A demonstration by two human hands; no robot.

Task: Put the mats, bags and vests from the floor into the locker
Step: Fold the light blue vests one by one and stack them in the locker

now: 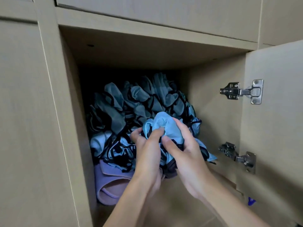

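Both hands, L hand (148, 151) & R hand (183, 148), fingers curled gripping blue vest (165, 126) at locker (213, 104) front; vest pile (131, 104) behind, purple mat (113, 182) near-left.

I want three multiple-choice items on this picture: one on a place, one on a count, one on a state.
1. Where is the purple mat? A below the heap of blue vests; B on top of it; C on a hook.
2. How many metal hinges show on the open door? A one; B two; C four.
3. What do the left hand and right hand do? A hang empty; B push the door; C grip a light blue vest.
Key: A, it lies under the heap; B, one above, one below; C, both curl round the cloth.
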